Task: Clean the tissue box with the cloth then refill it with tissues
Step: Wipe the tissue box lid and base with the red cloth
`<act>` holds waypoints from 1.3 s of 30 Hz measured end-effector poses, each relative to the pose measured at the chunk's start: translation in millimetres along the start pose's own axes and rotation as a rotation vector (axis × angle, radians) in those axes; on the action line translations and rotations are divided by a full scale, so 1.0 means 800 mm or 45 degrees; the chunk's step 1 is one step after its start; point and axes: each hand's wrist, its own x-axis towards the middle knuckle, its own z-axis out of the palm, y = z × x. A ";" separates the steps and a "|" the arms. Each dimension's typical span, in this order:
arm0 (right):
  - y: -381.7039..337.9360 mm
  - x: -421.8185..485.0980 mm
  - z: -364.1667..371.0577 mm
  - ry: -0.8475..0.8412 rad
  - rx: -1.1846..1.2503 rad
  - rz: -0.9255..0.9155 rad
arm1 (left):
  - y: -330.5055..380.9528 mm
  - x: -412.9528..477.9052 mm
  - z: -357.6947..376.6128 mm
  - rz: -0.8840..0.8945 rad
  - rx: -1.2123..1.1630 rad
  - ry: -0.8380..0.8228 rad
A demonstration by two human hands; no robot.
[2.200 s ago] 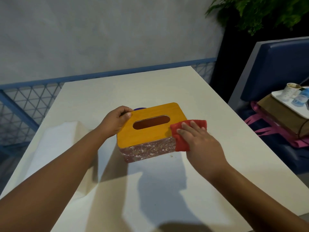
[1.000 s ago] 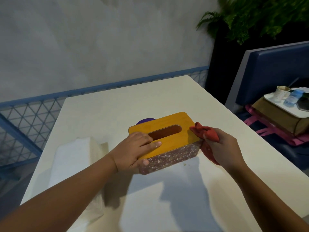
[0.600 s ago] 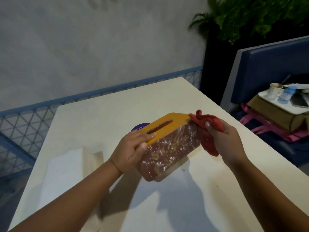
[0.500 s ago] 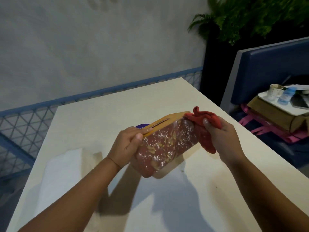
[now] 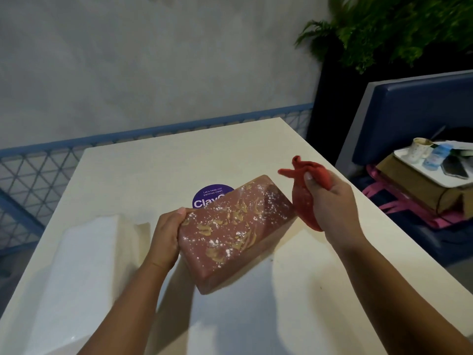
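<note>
Tissue box (image 5: 234, 231) tipped on edge, patterned side up, gripped at one end by left hand (image 5: 166, 237). Right hand (image 5: 330, 201) just beside other end, closed round bunched red cloth (image 5: 304, 196). Risk: one-end grip slips under wiping pressure, box drops on worktop (image 5: 294, 303). Tissue stack (image 5: 84, 265) outside left hand: stray elbow could scatter it.

Cream table (image 5: 320, 316), grey wall (image 5: 153, 60), blue bench (image 5: 422, 108), fern (image 5: 396, 26).
</note>
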 end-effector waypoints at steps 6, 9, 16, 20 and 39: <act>0.013 -0.008 0.016 -0.191 -0.447 -0.087 | -0.008 -0.013 0.010 -0.100 -0.118 -0.002; 0.006 -0.007 0.017 -0.235 -0.603 -0.125 | -0.009 -0.011 0.011 -0.135 -0.132 0.025; -0.023 0.030 0.002 -0.113 -0.664 -0.365 | -0.008 -0.014 0.011 -0.124 -0.135 -0.005; -0.022 0.025 0.011 -0.298 -1.361 -0.605 | -0.009 -0.013 0.010 -0.143 -0.147 -0.008; -0.009 0.001 0.019 -0.509 -1.249 -0.489 | -0.004 -0.013 0.006 -0.133 -0.065 -0.071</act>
